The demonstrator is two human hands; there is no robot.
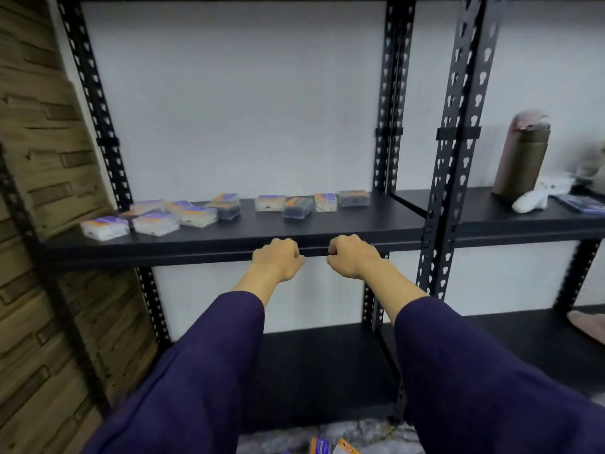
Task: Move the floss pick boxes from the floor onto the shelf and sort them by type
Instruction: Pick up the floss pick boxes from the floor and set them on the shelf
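Observation:
Several floss pick boxes lie on the black shelf board (327, 229). To the left sits a cluster of white-filled boxes (156, 222), with a dark-filled box (226, 207) behind them. In the middle, a white-filled box (270, 203), a dark one (298, 207), another white one (325, 202) and another dark one (354, 198) form a loose row. My left hand (278, 260) and my right hand (352, 257) hover side by side at the shelf's front edge, fingers curled, with nothing visible in them. More boxes (330, 446) lie on the floor at the bottom edge.
Black perforated uprights (458, 126) split the rack into two bays. The right bay holds a tall pink-brown bottle (520, 158), a white object (530, 201) and blue packets (579, 203). A lower shelf board (320, 371) sits beneath. A wood-pattern wall (39, 191) closes the left side.

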